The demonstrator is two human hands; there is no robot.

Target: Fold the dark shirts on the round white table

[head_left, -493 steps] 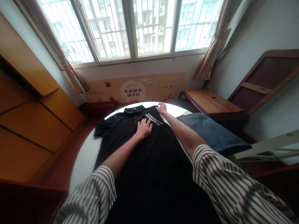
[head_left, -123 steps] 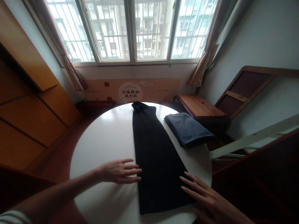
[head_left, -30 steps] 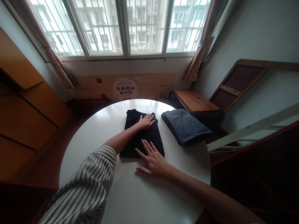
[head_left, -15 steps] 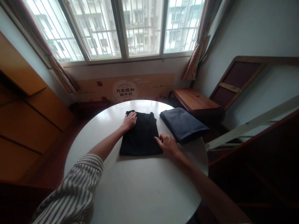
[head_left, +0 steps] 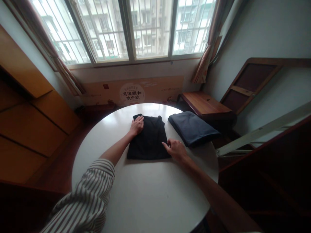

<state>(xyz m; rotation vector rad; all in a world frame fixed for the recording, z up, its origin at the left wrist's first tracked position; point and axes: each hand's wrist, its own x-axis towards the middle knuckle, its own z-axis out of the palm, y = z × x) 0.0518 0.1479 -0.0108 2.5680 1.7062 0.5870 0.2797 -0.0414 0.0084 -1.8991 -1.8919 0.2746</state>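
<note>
A folded black garment [head_left: 150,139] lies flat on a round white table [head_left: 145,191]; its exact kind does not show. My left hand [head_left: 138,125] rests on its far left corner, fingers stretched out flat over the cloth. At the right edge, my right hand [head_left: 176,149] has its fingers curled in, with the thumb reaching over the cloth and the edge between them, as far as I can see. Just right of the black garment sits a folded dark blue-grey cloth item [head_left: 193,127], touched by neither hand.
Behind the table, a low wooden stand [head_left: 206,103] stands near the right wall. A printed board [head_left: 155,90] leans below the barred window [head_left: 150,29]. Orange-brown cabinets [head_left: 48,111] line the left side. A pale slanted bar [head_left: 262,129] runs along the right.
The view has shifted slightly, so everything sits a little further right. Both hands keep their places on the black garment, which lies as before.
</note>
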